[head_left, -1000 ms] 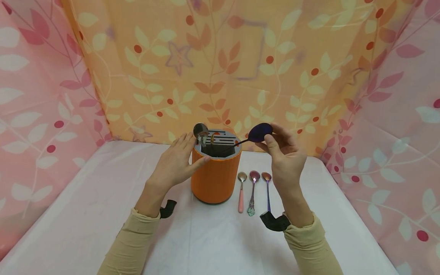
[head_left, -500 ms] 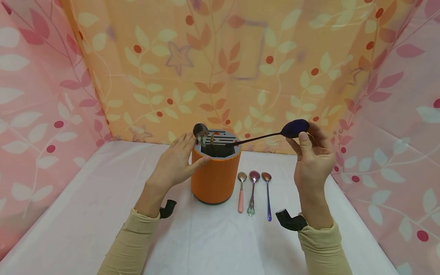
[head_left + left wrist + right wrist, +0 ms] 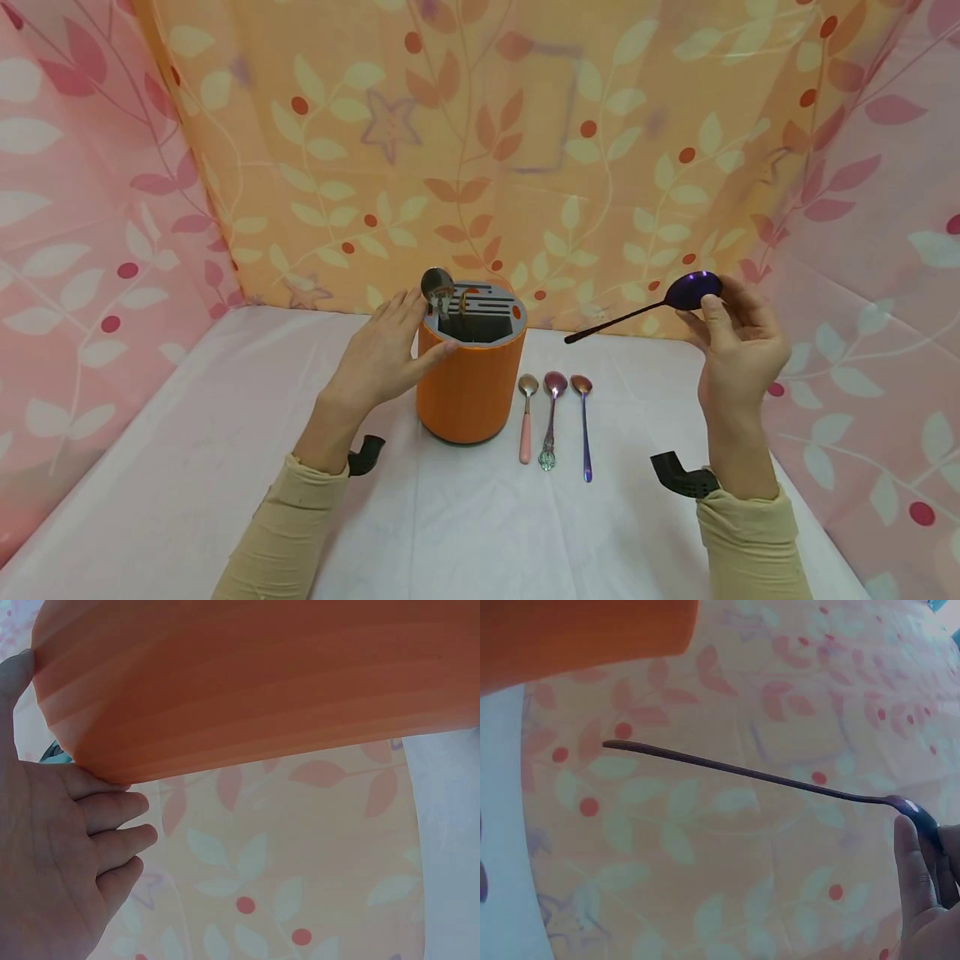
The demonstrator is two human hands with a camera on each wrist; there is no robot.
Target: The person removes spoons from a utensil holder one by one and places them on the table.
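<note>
Moving right since the earlier frame, the right hand is holding the purple spoon clear of the orange holder, toward the white desk's far right corner. Its thumb and fingers are pinching the bowl; the left hand is resting straight fingers against the holder's left side, thumb apart over the near rim. The step in hand is looking like a withdrawal, and the next move is probably calling for a steady pinch and room for the long handle. A silver spoon is standing in the holder; a pink-handled spoon, an ornate spoon and a slim spoon are lying to its right, handles pointing toward the near edge. Leafy orange cloth is hanging behind the far edge, pink cloth at both sides.
</note>
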